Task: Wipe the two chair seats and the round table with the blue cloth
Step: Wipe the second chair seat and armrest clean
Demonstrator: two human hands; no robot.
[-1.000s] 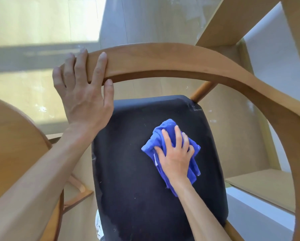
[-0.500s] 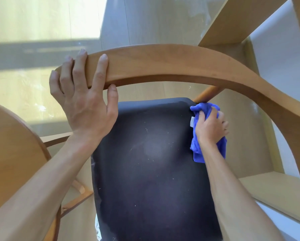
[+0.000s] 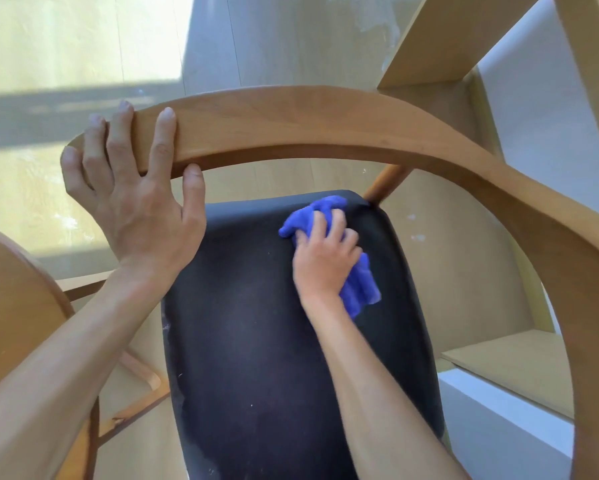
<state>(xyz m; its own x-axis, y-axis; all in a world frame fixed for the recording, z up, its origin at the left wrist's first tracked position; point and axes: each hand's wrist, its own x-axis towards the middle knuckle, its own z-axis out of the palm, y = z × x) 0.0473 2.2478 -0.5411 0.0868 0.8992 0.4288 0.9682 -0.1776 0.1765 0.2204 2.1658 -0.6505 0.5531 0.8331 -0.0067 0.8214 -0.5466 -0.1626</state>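
Note:
I look down on a wooden chair with a black padded seat (image 3: 256, 341). My right hand (image 3: 326, 261) presses a bunched blue cloth (image 3: 358, 289) onto the far part of the seat, close to its far right corner. The cloth sticks out beyond my fingers and beside my wrist. My left hand (image 3: 135, 202) grips the left end of the chair's curved wooden backrest rail (image 3: 326, 119), fingers wrapped over its top. A curved wooden edge at the far left may be the round table (image 3: 10, 306); only a slice shows.
Wooden shelving (image 3: 429, 46) and a white wall panel (image 3: 551, 150) stand close on the right, with a low wooden ledge (image 3: 506, 372) beside the seat. Pale wood floor (image 3: 66, 46) lies beyond the chair, partly sunlit. Chair legs and rungs (image 3: 131, 410) show at lower left.
My right hand swept the cloth from the seat's middle out to its far right edge, then back inward onto the far part of the seat. My left hand has kept its grip on the rail.

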